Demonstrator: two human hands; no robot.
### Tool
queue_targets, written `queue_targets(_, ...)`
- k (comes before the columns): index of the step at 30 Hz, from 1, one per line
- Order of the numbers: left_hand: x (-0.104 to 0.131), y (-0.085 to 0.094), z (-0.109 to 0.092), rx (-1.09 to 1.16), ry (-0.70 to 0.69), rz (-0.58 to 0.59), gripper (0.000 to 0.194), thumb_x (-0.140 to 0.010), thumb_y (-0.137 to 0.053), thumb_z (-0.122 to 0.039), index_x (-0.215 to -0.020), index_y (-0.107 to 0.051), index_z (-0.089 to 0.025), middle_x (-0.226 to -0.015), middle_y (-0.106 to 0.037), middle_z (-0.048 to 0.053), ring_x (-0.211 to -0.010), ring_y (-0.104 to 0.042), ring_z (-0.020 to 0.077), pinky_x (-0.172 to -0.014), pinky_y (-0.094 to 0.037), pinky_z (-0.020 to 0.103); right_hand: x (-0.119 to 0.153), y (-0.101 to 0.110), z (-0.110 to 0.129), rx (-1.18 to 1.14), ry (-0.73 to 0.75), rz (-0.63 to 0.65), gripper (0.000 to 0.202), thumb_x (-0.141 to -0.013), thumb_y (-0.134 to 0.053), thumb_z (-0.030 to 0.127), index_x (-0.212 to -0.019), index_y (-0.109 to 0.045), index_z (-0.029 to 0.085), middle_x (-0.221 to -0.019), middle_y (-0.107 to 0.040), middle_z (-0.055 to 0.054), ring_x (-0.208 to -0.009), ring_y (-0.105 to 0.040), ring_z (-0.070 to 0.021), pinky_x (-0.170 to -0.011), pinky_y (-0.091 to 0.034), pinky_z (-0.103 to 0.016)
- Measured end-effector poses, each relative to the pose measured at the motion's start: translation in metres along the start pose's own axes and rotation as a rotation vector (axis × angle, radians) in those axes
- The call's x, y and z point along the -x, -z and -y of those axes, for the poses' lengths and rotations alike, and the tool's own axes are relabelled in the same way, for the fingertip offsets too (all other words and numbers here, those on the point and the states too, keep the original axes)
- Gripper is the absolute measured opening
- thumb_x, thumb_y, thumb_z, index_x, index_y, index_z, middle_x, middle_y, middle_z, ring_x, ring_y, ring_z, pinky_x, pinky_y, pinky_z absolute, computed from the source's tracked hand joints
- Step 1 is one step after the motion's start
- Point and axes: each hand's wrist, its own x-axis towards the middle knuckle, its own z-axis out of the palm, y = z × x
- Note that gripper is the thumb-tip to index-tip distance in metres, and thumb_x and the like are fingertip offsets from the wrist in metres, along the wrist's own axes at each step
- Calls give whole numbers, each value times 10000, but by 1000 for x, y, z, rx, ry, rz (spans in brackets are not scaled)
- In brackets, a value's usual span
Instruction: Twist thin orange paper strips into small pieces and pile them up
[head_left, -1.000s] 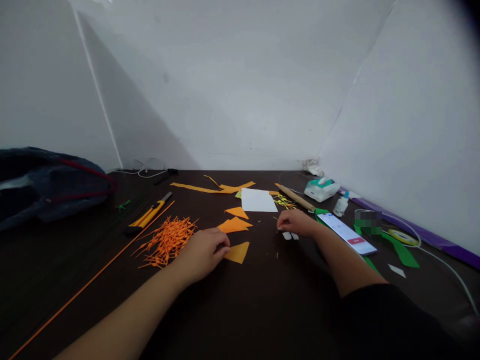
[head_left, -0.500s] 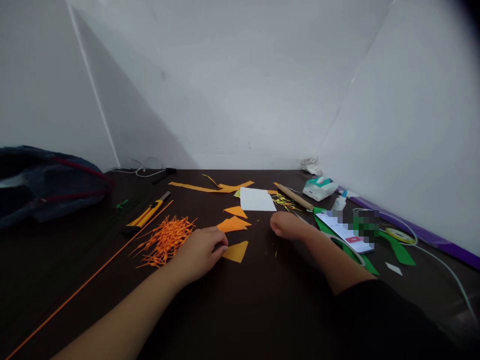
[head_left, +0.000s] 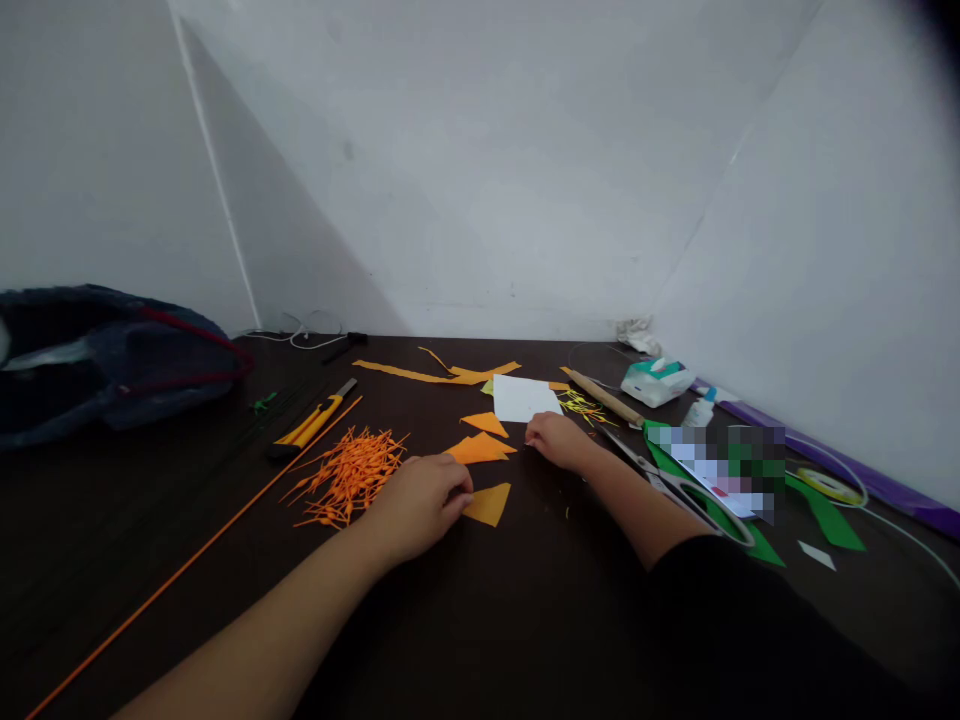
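My left hand (head_left: pixel 427 503) has its thumb and fingers pinched together at the left corner of a mustard-yellow paper piece (head_left: pixel 491 505). Just beyond it lie several orange paper pieces (head_left: pixel 478 448), and another orange triangle (head_left: pixel 486 424) sits further back. To its left a loose heap of orange stamens (head_left: pixel 356 478) spreads out. My right hand (head_left: pixel 559 440) is closed in a pinch just in front of a white paper sheet (head_left: pixel 525 398); a tiny pale bit shows at the fingertips, too small to name.
Scissors (head_left: pixel 660 480), a phone (head_left: pixel 709 475) and green paper (head_left: pixel 829 515) lie right. Behind them stand a glue bottle (head_left: pixel 700 410) and a tissue pack (head_left: pixel 656 384). A yellow cutter (head_left: pixel 311 425), an orange stick (head_left: pixel 199 560) and a denim bag (head_left: pixel 180 370) are left.
My right hand has moved left and slightly away from me, towards the white sheet, uncovering more of the scissors. My left hand stays at the mustard piece. The whole view has shifted slightly.
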Motion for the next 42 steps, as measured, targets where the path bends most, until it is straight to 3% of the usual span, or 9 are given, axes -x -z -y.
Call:
queue_targets(5,0,1,-1,-6,7,-2,113,-788,-475,-240,-770,-583,-211,-781,-576,2,-750,-522,151,-658,-371,256,1,-2,1,2,-37,-52,113,-747,-509,152,-730,-621,151,-770,-618,-75,-746,-537,-173,-661,-372,-249)
queue_targets(9,0,2,-1,-14,3,1,113,-789,-477,-250,-766,-581,-210,-776,-574,3,-754,-522,152,-655,-370,253,0,-2,-4,-23,-71,-101,164,-794,-469,171,-830,-629,159,-853,-627,-68,-784,-547,-162,-707,-386,-255)
queue_targets(19,-1,-1,1,-20,5,39,123,-791,-484,-273,-778,-589,-211,-797,-585,10,-756,-528,156,-678,-380,269,-3,0,-2,-44,13,15,162,-744,-540,149,-818,-674,202,-882,-653,-39,-856,-553,-168,-737,-383,-248)
queue_targets(27,0,4,-2,-13,4,33,130,-792,-481,-277,-774,-592,-212,-785,-582,11,-761,-532,159,-672,-380,264,6,0,4,-52,-105,-33,141,-756,-475,130,-762,-615,148,-800,-623,-76,-759,-541,-171,-670,-374,-252)
queue_targets(33,0,3,-2,-16,-6,40,137,-794,-476,-281,-783,-594,-213,-788,-585,16,-748,-531,160,-669,-379,267,13,8,-4,-153,-179,-42,187,-793,-467,191,-842,-647,204,-896,-661,-25,-832,-568,-150,-738,-395,-238)
queue_targets(38,0,1,-1,-22,-1,44,144,-795,-476,-290,-787,-598,-213,-789,-584,19,-747,-532,159,-670,-381,268,11,3,3,-178,-262,-46,154,-728,-562,317,-739,-670,206,-767,-666,-30,-703,-578,-163,-613,-404,-250)
queue_targets(42,0,1,-1,-28,-1,44,147,-796,-478,-294,-786,-598,-210,-793,-588,19,-744,-534,157,-677,-383,268,7,-3,6,-167,-295,-82,80,-690,-588,243,-673,-644,189,-799,-643,-33,-713,-558,-152,-617,-383,-240)
